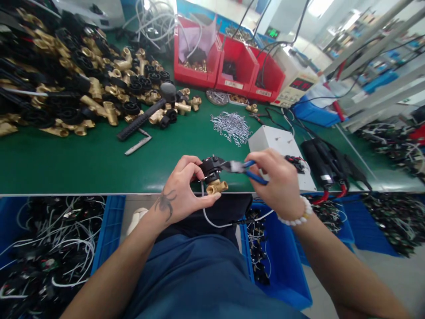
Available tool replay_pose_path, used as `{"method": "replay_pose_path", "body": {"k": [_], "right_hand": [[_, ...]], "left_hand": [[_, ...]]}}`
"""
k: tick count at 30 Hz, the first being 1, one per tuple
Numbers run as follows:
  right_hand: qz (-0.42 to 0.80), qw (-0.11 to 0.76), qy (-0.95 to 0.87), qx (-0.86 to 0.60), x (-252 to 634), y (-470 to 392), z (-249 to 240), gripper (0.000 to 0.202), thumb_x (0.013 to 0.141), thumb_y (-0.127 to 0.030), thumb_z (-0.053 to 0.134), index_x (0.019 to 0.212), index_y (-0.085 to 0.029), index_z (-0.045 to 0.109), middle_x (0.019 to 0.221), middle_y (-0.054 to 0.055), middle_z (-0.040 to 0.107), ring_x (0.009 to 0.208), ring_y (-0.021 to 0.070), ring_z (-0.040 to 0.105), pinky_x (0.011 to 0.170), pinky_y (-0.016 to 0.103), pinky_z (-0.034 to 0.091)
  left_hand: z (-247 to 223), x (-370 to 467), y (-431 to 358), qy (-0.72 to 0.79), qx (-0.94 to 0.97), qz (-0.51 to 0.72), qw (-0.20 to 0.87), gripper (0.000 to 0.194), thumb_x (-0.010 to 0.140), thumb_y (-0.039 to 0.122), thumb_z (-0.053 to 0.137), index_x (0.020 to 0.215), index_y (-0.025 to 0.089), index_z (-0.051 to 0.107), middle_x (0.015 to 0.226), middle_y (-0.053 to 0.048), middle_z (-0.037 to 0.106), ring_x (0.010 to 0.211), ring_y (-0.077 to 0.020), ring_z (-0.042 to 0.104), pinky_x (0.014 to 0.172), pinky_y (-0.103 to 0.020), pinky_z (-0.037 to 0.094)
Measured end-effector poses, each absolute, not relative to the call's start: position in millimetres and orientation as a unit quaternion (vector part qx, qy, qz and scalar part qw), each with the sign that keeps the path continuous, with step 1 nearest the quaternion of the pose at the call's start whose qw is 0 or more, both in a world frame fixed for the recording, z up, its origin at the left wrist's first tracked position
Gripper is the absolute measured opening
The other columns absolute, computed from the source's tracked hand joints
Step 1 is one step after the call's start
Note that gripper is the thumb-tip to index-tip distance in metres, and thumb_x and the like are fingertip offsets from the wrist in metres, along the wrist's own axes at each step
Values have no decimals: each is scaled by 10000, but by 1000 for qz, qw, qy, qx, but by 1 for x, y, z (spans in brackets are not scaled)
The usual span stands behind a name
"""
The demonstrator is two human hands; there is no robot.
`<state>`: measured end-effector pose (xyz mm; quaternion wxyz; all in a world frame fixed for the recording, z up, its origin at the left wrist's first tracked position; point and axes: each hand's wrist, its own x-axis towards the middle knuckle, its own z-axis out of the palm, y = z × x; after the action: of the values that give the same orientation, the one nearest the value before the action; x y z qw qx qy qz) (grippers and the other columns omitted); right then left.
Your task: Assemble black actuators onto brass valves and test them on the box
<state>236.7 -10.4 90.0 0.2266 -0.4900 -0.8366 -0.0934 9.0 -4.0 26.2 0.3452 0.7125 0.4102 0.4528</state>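
My left hand (186,186) holds a black round part (211,167) joined to a brass fitting (217,187) at the bench's front edge. A white cable (212,225) hangs from this assembly. In my right hand (278,179) are pliers with blue handles (255,178), their jaws against the right side of the black part. A thin metal piece shows at the left fingertips, too small to make out fully. Beyond the hands lies a pile of small metal clips (231,127) on the green bench top (179,146).
Brass and black valve parts (96,88) cover the back left, with a black-handled hammer (142,118) beside them. Red bins (236,66) stand behind. At right is a white box (277,144); blue crates (111,230) sit below the bench.
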Motion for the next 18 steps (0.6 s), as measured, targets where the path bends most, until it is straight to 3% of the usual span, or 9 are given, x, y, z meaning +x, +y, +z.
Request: {"method": "replay_pose_path", "body": {"k": [2, 3, 7, 8, 13, 14, 18], "right_hand": [[-128, 337, -794, -489, 237, -11, 92, 200, 884, -96, 490, 1013, -222, 576, 874, 38, 604, 743, 170, 567, 709, 312, 465], [-134, 345, -791, -487, 237, -11, 92, 203, 885, -94, 484, 1012, -226, 571, 871, 38, 598, 756, 176, 570, 714, 317, 465], [-58, 141, -859, -488, 234, -13, 86, 245, 827, -53, 482, 973, -196, 616, 787, 42, 573, 685, 183, 545, 599, 303, 411], [-48, 126, -861, -491, 233, -13, 87, 255, 820, -45, 486, 979, -190, 623, 793, 44, 580, 680, 181, 545, 592, 301, 406], [-116, 318, -798, -498, 233, -15, 92, 229, 865, -53, 516, 1013, -216, 581, 864, 28, 592, 721, 157, 551, 662, 287, 432], [-120, 304, -803, -498, 233, -15, 90, 226, 858, -54, 512, 1000, -217, 581, 857, 30, 588, 718, 161, 547, 655, 288, 425], [-42, 96, -853, -512, 234, -14, 86, 246, 816, -45, 493, 967, -196, 615, 811, 42, 581, 685, 170, 533, 615, 289, 397]], "left_hand": [[26, 9, -4, 407, 711, 455, 350, 361, 678, 281, 843, 829, 206, 523, 1107, -83, 586, 1035, -224, 624, 787, -359, 609], [26, 10, -4, 407, 711, 455, 349, 365, 676, 282, 844, 830, 207, 522, 1105, -81, 585, 1030, -222, 625, 783, -358, 608], [25, 10, -5, 413, 718, 450, 334, 363, 676, 282, 844, 830, 199, 525, 1125, -95, 586, 1075, -245, 615, 878, -425, 598], [25, 10, -5, 413, 718, 450, 334, 362, 679, 283, 842, 830, 199, 524, 1130, -97, 586, 1083, -247, 612, 894, -435, 595], [25, 9, -4, 410, 710, 453, 350, 357, 683, 286, 836, 834, 201, 524, 1114, -93, 584, 1039, -230, 616, 801, -384, 609], [25, 9, -4, 410, 709, 452, 353, 358, 682, 287, 836, 832, 202, 523, 1116, -93, 584, 1040, -231, 617, 799, -386, 610], [26, 9, -3, 417, 709, 449, 348, 370, 674, 291, 843, 823, 210, 514, 1130, -93, 589, 1078, -246, 613, 883, -439, 600]]}}
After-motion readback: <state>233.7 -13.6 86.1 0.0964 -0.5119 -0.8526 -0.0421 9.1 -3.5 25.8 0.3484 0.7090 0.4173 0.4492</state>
